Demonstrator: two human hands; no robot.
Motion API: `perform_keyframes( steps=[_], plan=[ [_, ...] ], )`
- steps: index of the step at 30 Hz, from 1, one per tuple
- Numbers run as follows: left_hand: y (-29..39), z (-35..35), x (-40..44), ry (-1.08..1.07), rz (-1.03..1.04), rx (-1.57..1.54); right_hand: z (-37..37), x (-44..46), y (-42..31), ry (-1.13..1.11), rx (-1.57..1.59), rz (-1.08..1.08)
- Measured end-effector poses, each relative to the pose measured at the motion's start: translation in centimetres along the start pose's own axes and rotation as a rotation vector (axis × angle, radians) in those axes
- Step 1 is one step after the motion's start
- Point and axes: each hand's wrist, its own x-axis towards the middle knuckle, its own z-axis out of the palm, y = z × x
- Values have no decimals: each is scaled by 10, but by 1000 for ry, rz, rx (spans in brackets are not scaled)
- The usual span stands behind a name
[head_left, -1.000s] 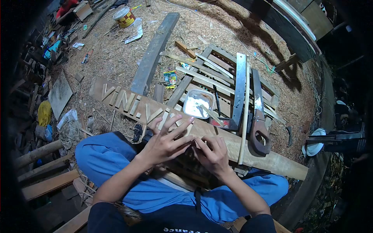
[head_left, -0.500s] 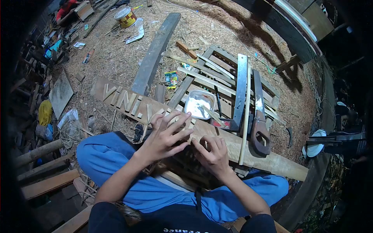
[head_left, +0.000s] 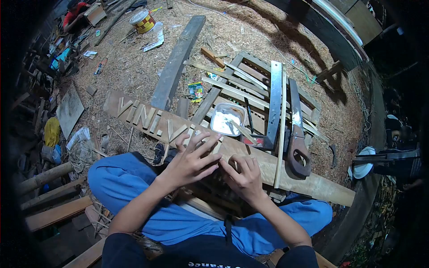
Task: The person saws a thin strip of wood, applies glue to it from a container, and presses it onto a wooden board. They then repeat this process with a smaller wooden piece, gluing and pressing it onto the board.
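Note:
A long wooden board (head_left: 286, 172) lies across in front of me, with short wooden strips (head_left: 149, 117) set on it as raised letters. Over its middle, my left hand (head_left: 193, 156) has its fingers spread, partly covering several strips. One pale strip (head_left: 217, 145) shows between its fingers. My right hand (head_left: 243, 176) is close beside it, fingers curled and index fingertip at the board's near edge; anything pinched there is hidden. Beyond the board stands a plastic tub (head_left: 229, 117) of white paste with a flat stick (head_left: 245, 134) leaning in it.
A handsaw (head_left: 298, 149), a metal straightedge (head_left: 275, 98) and a long thin strip (head_left: 281, 134) lie right of the tub, over a slatted frame (head_left: 208, 105). A thick plank (head_left: 178, 62) lies on the shavings. Far left, a person (head_left: 76, 15) handles a wooden box.
The view has shifted slightly, and my left fingers have moved a little, showing more of the strips on the board. Both hands stay in nearly the same place.

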Motion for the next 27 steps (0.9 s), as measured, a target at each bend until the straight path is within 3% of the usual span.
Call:
perform_keyframes(
  steps=[27],
  plan=[
    [2,-5,4,5,-27,-19,-7,-2,-7,-10,-81,36]
  ],
)
